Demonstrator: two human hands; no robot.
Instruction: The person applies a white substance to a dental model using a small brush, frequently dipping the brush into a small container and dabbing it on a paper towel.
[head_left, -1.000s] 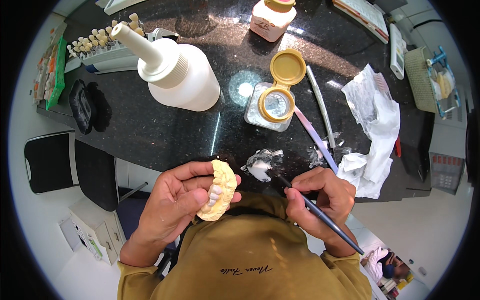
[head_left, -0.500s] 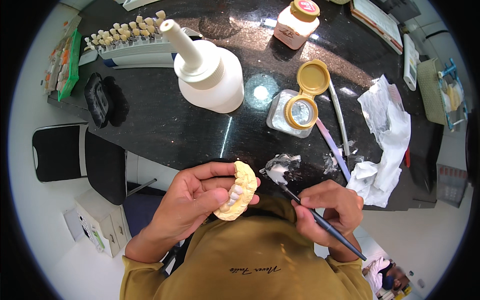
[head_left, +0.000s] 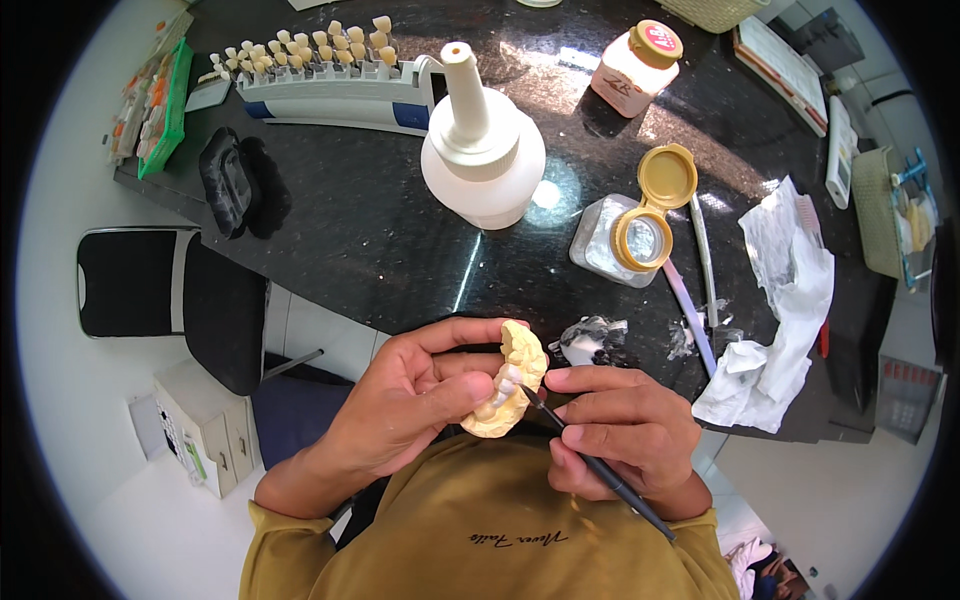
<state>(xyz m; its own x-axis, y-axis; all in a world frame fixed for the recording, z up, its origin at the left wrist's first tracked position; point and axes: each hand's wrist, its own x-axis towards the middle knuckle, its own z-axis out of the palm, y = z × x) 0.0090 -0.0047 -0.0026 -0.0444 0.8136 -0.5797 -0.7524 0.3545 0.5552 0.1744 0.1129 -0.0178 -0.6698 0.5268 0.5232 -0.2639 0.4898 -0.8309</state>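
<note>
Dental model [head_left: 516, 406], pale yellow, head view: held up near the close edge of the dark counter [head_left: 350, 210]. Left hand [head_left: 415, 400] pinches it, thumb against fingers; right hand [head_left: 630, 430] grips a dark-handled tool [head_left: 619, 485] pen-style, tip at the white teeth [head_left: 507, 382], contact unclear. Step looks like tip work on those teeth; next stroke likely calls for a steady model, light pressure.
</note>
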